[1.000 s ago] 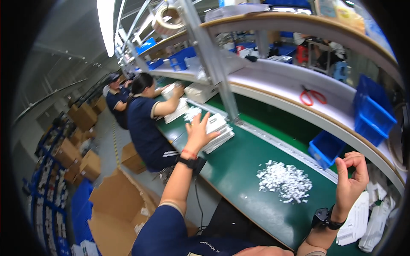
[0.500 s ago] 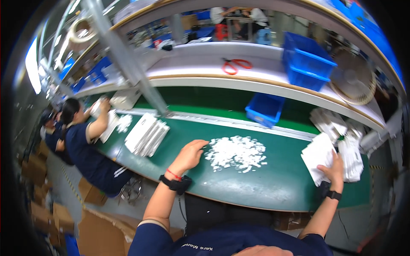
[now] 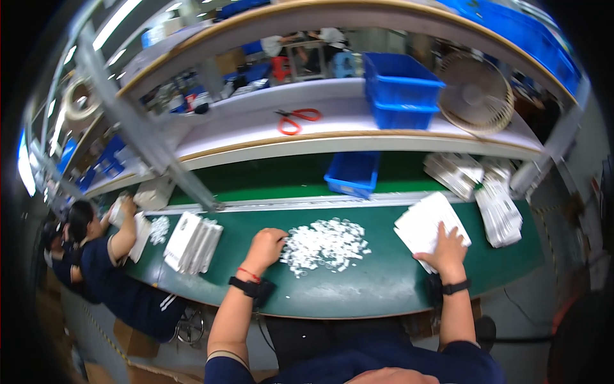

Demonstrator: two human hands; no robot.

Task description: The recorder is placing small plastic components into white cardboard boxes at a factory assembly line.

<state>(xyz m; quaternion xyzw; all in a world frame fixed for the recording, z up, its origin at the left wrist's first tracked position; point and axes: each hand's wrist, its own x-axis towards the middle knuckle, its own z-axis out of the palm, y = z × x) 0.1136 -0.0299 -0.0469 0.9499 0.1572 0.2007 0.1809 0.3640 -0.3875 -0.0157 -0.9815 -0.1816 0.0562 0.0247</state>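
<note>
A loose pile of small white pieces [image 3: 326, 246] lies on the green tabletop in front of me. At the pile's left edge is my left hand [image 3: 265, 248], its fingers curled together; whether a piece is between the fingertips is hidden. My right hand [image 3: 448, 251] rests with spread fingers on a fanned stack of flat white sheets or envelopes [image 3: 423, 224], to the right of the pile. Beyond it, farther right, lies another bundle of white flat packets [image 3: 499, 214], apart from the stack.
A white stack [image 3: 193, 243] stands left of my left hand. A blue bin [image 3: 353, 174] sits at the table's back. The shelf above holds red-handled scissors [image 3: 295, 120], nested blue bins [image 3: 403, 93] and a round fan [image 3: 476, 96]. A co-worker [image 3: 102, 256] handles white items at far left.
The view has turned, shifting the scene left. The white stack under my right hand has come away from the right-hand bundle, toward the pile. My left fingers have curled in at the pile's edge.
</note>
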